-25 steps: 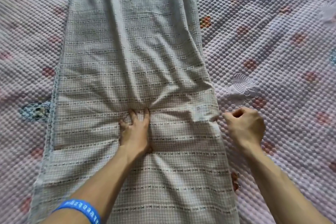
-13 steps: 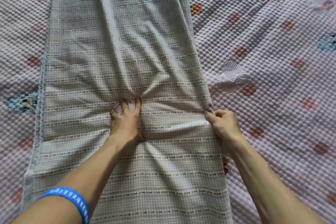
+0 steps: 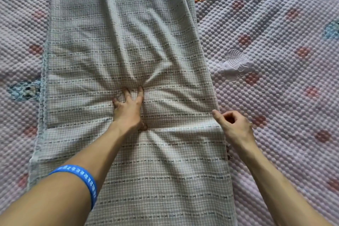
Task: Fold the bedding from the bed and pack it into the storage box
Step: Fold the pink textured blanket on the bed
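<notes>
A beige checked blanket (image 3: 128, 42), folded into a long strip, lies lengthwise on the bed. My left hand (image 3: 129, 111) presses flat on its middle with fingers spread, and creases fan out from the fingertips. My right hand (image 3: 233, 126) is at the blanket's right edge, fingers curled into a loose hollow. Its straight thumb touches the edge, and I see no cloth held between the fingers. A blue wristband (image 3: 80, 180) sits on my left forearm. No storage box is in view.
A pink quilted mattress cover (image 3: 275, 79) with red dots and blue patches spreads out on both sides of the blanket. The blanket runs out of view at the top and bottom.
My right hand moved from beside the blanket to pinch its right edge, then loosened that pinch. The edge lies straighter. My left hand stayed pressed in place.
</notes>
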